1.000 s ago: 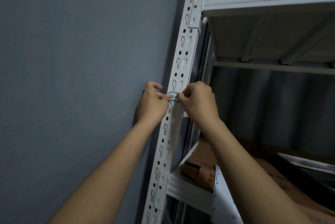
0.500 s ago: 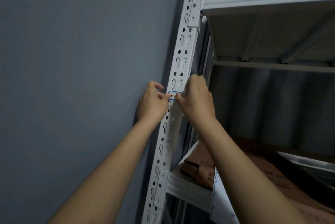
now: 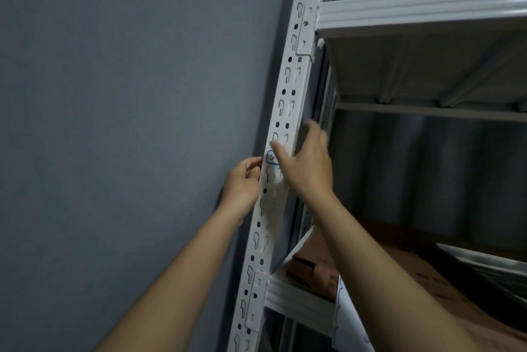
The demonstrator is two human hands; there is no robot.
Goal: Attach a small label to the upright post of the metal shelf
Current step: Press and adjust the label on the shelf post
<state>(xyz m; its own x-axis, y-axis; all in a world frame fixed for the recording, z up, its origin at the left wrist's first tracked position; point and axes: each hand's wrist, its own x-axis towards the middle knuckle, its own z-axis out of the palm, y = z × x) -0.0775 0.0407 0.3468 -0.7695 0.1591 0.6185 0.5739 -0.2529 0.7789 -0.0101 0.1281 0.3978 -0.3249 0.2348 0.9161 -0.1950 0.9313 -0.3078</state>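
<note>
A white perforated upright post (image 3: 288,95) of the metal shelf runs up the middle of the head view. A small white label with a blue border (image 3: 271,158) lies flat on the post's front face at hand height. My right hand (image 3: 306,165) has its fingers straightened, the thumb presses on the label's right part and the other fingers reach round the post's right side. My left hand (image 3: 242,185) sits just left of the post with fingers curled, its fingertips near the label's left edge; whether they touch the label is unclear.
A grey wall (image 3: 128,123) is close on the left. A white shelf board (image 3: 422,12) juts out above the hands. Below, a lower shelf beam (image 3: 299,300) carries cardboard boxes (image 3: 316,274) and a white sheet (image 3: 350,329).
My right hand has opened from a pinch and slid up, its fingers now spread along the post. My left hand has dropped slightly and drawn back to the label's left edge.
</note>
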